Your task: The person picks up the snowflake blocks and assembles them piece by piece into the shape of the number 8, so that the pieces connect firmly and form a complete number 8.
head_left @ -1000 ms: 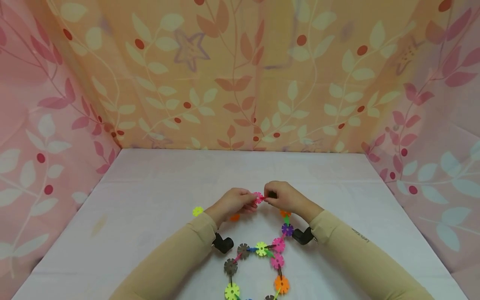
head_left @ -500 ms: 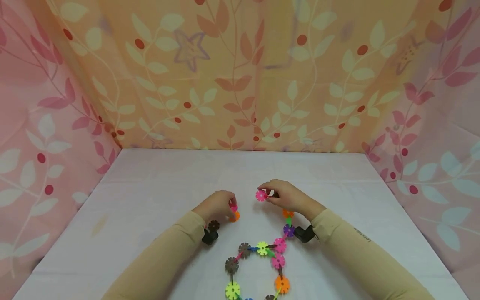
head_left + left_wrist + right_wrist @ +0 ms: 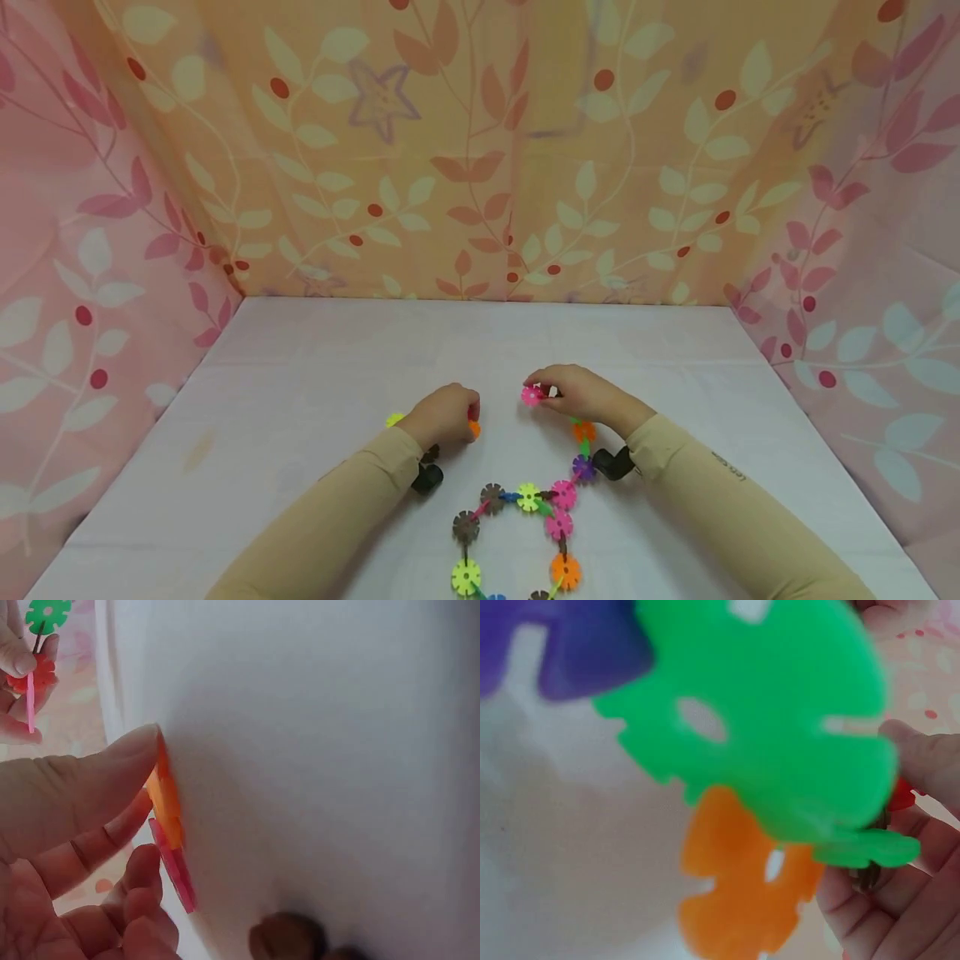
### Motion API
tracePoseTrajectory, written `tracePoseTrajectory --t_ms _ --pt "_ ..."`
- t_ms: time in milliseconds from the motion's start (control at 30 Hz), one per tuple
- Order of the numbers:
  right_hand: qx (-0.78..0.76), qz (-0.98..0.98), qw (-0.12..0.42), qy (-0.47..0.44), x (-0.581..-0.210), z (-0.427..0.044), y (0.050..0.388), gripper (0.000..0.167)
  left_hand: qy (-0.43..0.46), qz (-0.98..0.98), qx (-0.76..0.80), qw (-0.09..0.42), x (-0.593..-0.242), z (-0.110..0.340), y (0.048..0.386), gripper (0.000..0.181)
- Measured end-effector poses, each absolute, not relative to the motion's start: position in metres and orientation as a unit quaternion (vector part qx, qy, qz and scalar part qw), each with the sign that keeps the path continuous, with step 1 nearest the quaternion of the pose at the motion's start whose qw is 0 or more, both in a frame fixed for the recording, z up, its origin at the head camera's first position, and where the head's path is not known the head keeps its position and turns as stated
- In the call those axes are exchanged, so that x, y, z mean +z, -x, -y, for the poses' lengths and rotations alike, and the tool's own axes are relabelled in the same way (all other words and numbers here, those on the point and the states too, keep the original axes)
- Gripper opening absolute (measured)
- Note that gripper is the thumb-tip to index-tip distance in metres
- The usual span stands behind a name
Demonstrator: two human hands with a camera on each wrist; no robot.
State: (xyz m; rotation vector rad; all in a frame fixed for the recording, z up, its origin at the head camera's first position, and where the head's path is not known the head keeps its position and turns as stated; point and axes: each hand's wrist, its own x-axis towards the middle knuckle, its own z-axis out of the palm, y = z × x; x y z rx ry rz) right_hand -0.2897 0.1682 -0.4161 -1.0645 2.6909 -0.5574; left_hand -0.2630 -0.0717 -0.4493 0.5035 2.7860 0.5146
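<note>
My left hand (image 3: pixel 446 414) is low over the table, pinching an orange notched plastic disc (image 3: pixel 166 799) between thumb and fingers. A pink disc (image 3: pixel 174 874) stands edge-on against it, close to the fingertips. Farther right, my right hand (image 3: pixel 588 392) holds the end of a chain of interlocked discs above the table. A pink disc (image 3: pixel 531 395) sticks out at its fingertips, with a red disc (image 3: pixel 45 671) beside it in the left wrist view. From that hand the chain runs down through green (image 3: pixel 780 690), orange (image 3: pixel 739 885) and purple discs (image 3: pixel 583 468).
The chain joins a ring of linked discs (image 3: pixel 466 577) at the table's near side, cut off by the frame. A yellow disc (image 3: pixel 395 419) and a dark brown disc (image 3: pixel 430 454) lie by the left wrist. Patterned cloth (image 3: pixel 480 167) walls the white table.
My left hand has left the pink disc at the right hand and moved left and down to the orange disc. The right hand keeps the chain, shifting slightly.
</note>
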Motion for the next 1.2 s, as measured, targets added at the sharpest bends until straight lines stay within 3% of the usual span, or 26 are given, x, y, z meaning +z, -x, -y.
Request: tracePoseTrajectory --t_ms 400,700,1200 --pt "-0.182 -0.899 0.081 0.389 -0.415 -0.166 0.284 0.028 -0.182 -0.951 0.229 0.102 -0.438 0.062 0.261 0.026" --pt "-0.193 -0.898 0.071 0.39 -0.417 -0.166 0.286 0.03 -0.236 -0.933 0.271 -0.003 -0.44 0.044 0.262 0.003" --pt "-0.238 -0.902 0.09 0.35 -0.413 -0.16 0.288 0.026 -0.242 -0.935 0.239 -0.095 -0.436 0.035 0.26 0.008"
